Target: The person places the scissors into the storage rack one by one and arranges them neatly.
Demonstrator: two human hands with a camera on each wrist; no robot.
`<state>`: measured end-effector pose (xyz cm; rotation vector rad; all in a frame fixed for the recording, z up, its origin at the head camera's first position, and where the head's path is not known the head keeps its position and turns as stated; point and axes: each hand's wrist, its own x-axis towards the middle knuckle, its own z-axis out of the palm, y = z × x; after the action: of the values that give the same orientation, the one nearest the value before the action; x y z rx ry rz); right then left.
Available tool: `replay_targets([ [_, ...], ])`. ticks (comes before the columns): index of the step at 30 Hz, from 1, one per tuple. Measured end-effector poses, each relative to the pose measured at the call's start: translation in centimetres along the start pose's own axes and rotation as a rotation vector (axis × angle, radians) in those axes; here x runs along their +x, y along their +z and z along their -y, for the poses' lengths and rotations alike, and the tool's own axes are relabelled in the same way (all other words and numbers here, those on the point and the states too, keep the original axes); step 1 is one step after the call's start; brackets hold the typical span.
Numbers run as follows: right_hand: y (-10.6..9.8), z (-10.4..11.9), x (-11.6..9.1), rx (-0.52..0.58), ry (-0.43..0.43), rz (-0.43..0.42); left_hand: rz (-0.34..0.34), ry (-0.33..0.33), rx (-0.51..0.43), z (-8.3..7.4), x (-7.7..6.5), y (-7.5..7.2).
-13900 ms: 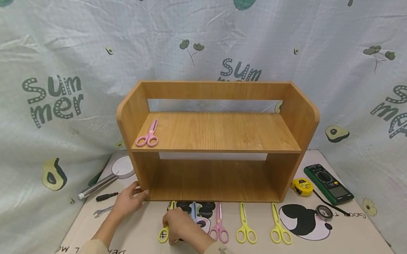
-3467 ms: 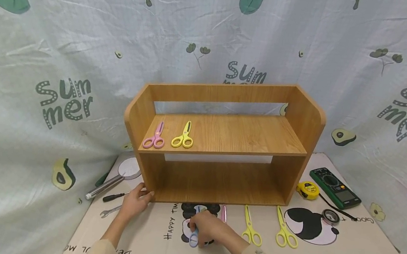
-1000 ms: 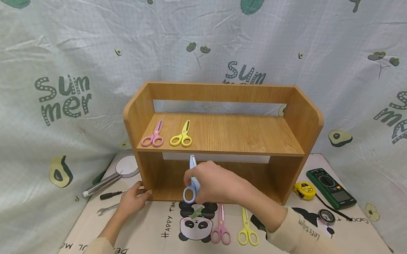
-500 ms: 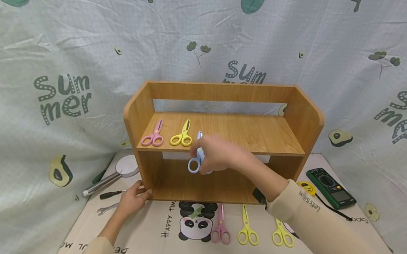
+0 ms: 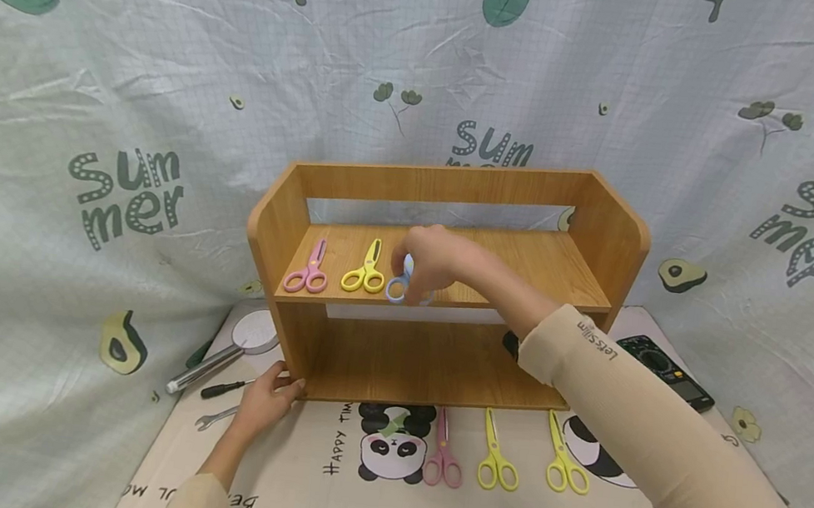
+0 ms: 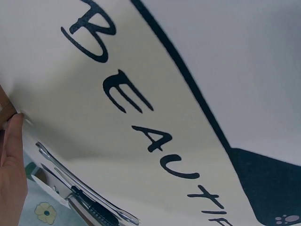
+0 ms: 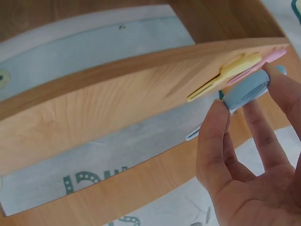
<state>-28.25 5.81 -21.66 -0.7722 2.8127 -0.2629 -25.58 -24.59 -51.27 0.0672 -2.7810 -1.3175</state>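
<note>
The right hand (image 5: 430,263) is higher and farther in than half a second ago: it now brings the light-blue scissors (image 7: 242,88) over the upper board (image 5: 519,258) of the two-tier wooden shelf unit (image 5: 444,189), where before they hang at its front edge. It pinches them by the handle between thumb and fingers; whether the blades touch the wood I cannot tell. To judge by the lie of things, this is the placing step of the third pair in a row. From that hand, the yellow scissors (image 5: 370,265) already on the board lie just beside it at nine o'clock, and the pink scissors (image 5: 315,262) farther out the same way. Three pairs remain on the printed tablecloth (image 5: 305,485): the second pink pair (image 5: 442,438) near six o'clock, the middle yellow pair (image 5: 494,444) at five, the end yellow pair (image 5: 556,449) between four and five.

The left hand (image 5: 266,401) is unmoved, holding the unit's seven o'clock corner between thumb and fingers (steadying it, I would guess).

The unit shows straight, warm-brown grain, and its side panels end in rounded upper corners. The blue handle looks like smooth moulded plastic with a looped grip. The cloth is pale and flat, printed with pandas and lettering. Between eight and nine o'clock of the unit lies a silver-handled magnifying glass (image 5: 205,369), with a black-handled screwdriver (image 5: 216,391) and a metal wrench (image 5: 213,418) lower down.
</note>
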Motion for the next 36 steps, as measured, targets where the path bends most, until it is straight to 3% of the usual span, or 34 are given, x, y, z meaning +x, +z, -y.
replay_targets([
  [19,-0.3,-1.1,3.7,0.032,0.099,0.098,-0.004,0.009,-0.010,0.3,0.0,0.0],
  [36,-0.1,-2.0,4.9,0.044,0.149,0.143,-0.013,0.023,-0.004,0.7,0.7,0.4],
])
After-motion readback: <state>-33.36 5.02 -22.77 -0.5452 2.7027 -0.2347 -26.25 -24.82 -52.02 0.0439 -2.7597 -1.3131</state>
